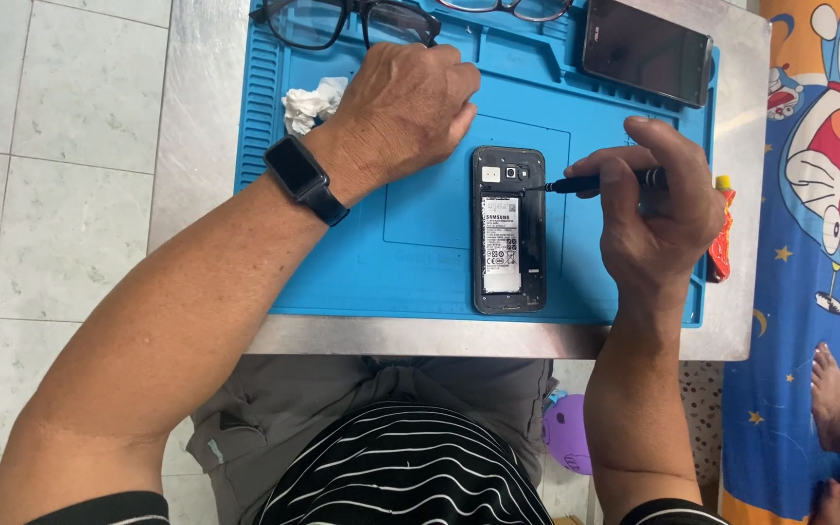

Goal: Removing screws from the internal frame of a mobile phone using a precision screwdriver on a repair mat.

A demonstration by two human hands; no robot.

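Right hand [658, 209] pinches a slim black screwdriver [595, 182], tip on the opened phone [508, 230]. Left hand [405, 107], loosely curled, rests on the ribbed blue mat [420, 243].

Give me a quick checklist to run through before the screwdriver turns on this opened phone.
1. Opened phone lies flat on the blue mat: ok.
2. Screwdriver gripped in the right hand, tip at the phone's upper right edge: ok.
3. Tip seated in a screw head: cannot tell, too small.
4. Left hand steadying the phone: not ok, it rests on the mat beside the top corner.
5. Second phone and glasses away from the work: ok.
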